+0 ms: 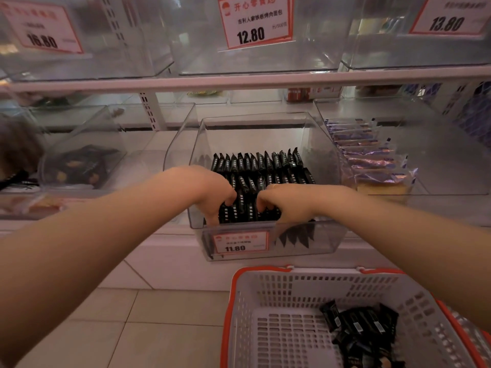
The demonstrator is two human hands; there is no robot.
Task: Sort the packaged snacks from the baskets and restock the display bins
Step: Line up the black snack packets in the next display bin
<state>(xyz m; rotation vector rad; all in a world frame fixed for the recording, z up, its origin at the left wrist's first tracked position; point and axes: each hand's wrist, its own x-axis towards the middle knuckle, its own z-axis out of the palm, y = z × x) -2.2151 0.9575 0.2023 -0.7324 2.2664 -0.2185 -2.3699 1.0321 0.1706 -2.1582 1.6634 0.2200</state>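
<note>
Head view: both hands — left hand (212,193), right hand (288,203) — curl fingers onto black snack packets (261,171) inside a clear display bin (326,235).

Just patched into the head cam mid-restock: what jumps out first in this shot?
Both hands, left hand and right hand, reach into the clear bin at centre, fingers curled among rows of upright black packets. Below right, a grey basket with an orange rim holds a few more black packets.
</note>
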